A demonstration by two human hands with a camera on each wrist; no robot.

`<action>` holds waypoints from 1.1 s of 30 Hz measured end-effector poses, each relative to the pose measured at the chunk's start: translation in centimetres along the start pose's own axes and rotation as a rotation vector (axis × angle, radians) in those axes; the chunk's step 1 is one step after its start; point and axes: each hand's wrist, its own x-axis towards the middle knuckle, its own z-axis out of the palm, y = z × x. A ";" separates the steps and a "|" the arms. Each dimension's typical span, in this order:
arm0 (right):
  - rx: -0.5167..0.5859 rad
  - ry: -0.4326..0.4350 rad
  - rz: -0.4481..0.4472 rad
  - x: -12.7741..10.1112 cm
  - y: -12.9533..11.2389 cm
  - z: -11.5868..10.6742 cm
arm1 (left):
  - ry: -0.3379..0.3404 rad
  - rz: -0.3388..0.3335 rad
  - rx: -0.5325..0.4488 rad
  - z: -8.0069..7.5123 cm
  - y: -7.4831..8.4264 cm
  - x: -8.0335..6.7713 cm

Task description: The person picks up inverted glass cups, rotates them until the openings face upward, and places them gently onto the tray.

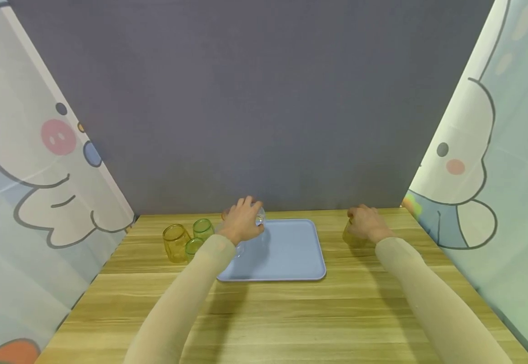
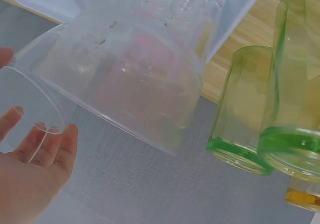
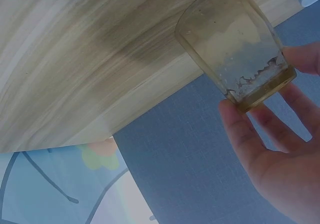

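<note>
My left hand (image 1: 242,221) holds a clear glass (image 1: 260,216) above the back left of a pale blue tray (image 1: 293,250). In the left wrist view its fingers (image 2: 64,151) curl about the round rim. More clear glassware (image 2: 130,79) stands beside that hand at the tray's left, partly hidden by the arm in the head view. Right of the tray, my right hand (image 1: 367,222) pinches an amber glass (image 3: 237,44) by its thick base, thumb on one side and fingers on the other. The glass is mouth down; whether it touches the table I cannot tell.
Left of the tray stand a yellow glass (image 1: 175,243) and two green glasses (image 1: 203,228), bases up, close together. The wooden table (image 1: 273,318) ends at a grey backdrop (image 1: 264,111). Printed curtains (image 1: 454,126) hang along both sides.
</note>
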 end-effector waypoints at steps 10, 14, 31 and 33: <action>0.005 0.006 0.010 0.0 -0.2 0.0 | -0.017 -0.030 -0.020 0.3 -0.2 0.8; 0.017 -0.001 0.016 0.0 -0.2 0.0 | -0.030 -0.041 -0.025 0.7 -0.2 1.0; -0.004 0.010 0.008 -0.1 -0.3 0.0 | -0.100 -0.055 -0.009 1.7 0.4 1.7; -0.003 0.014 0.004 -0.1 -0.4 0.0 | -0.104 -0.051 0.003 1.8 0.5 1.9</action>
